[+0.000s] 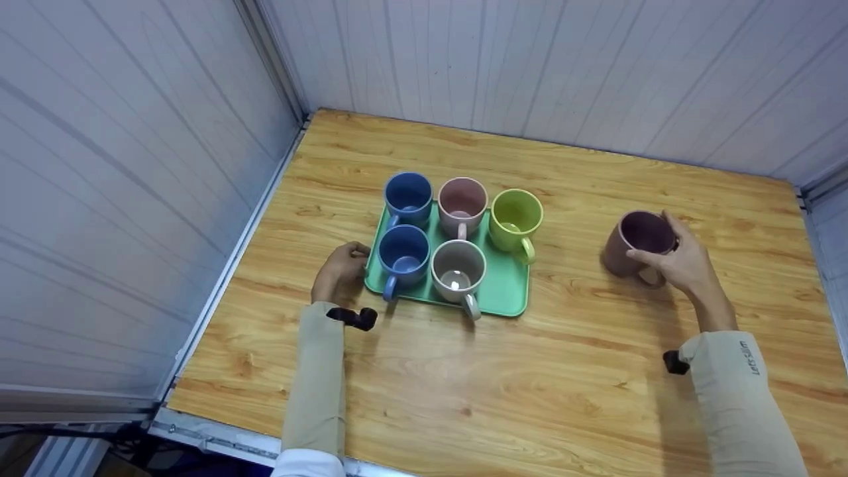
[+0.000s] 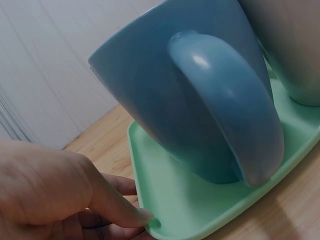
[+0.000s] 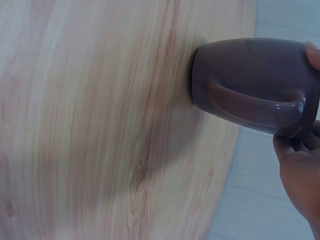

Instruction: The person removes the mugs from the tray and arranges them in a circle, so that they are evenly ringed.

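A green tray (image 1: 500,291) carries several mugs. Two blue mugs, the back one (image 1: 409,195) and the front one (image 1: 403,255), stand at its left. In the middle are a pink mug (image 1: 462,207) and, in front of it, a grey mug (image 1: 458,268); a yellow-green mug (image 1: 513,222) stands at the back right. My left hand (image 1: 343,268) pinches the tray's left rim near the front corner, thumb on top (image 2: 120,205). To the right of the tray, my right hand (image 1: 682,262) grips a dark purple mug (image 1: 621,248) around its rim. That mug is upright, its base at or just above the table.
The wooden table (image 1: 530,391) extends around the tray. White panel walls (image 1: 464,73) stand along the back and the left side (image 1: 132,165). A metal edge (image 1: 218,440) runs along the table's front left.
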A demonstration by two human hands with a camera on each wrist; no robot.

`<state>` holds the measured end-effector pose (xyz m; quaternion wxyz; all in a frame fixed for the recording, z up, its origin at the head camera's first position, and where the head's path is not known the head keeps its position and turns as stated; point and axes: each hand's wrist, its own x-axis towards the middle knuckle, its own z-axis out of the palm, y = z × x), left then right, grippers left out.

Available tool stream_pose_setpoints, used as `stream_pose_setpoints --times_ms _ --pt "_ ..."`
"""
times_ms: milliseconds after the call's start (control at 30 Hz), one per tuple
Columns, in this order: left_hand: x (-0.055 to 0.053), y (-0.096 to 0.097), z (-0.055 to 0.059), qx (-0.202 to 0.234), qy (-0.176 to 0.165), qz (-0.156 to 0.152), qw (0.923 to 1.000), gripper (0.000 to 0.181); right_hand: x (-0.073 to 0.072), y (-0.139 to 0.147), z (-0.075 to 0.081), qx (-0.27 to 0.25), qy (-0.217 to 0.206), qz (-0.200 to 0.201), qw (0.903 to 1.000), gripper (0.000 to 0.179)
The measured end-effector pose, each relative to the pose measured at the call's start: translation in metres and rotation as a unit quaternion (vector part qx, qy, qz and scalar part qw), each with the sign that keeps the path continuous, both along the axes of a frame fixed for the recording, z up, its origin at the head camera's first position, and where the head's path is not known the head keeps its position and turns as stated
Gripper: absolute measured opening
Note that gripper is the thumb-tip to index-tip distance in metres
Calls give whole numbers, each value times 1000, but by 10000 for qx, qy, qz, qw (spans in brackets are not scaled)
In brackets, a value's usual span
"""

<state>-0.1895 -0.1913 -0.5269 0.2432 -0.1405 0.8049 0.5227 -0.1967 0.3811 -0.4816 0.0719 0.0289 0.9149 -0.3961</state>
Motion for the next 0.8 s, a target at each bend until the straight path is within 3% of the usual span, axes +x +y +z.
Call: stream_pose_setpoints --times_ms 467,667,800 --pt "2 3 1 847 -331 612 9940 28 -9 8 14 416 -525 478 9966 112" --pt "2 3 1 765 -330 536 9951 30 -9 11 15 500 -657 635 9946 111" --pt "1 2 1 296 -145 187 9993 32 -9 13 15 453 -627 719 9944 112"
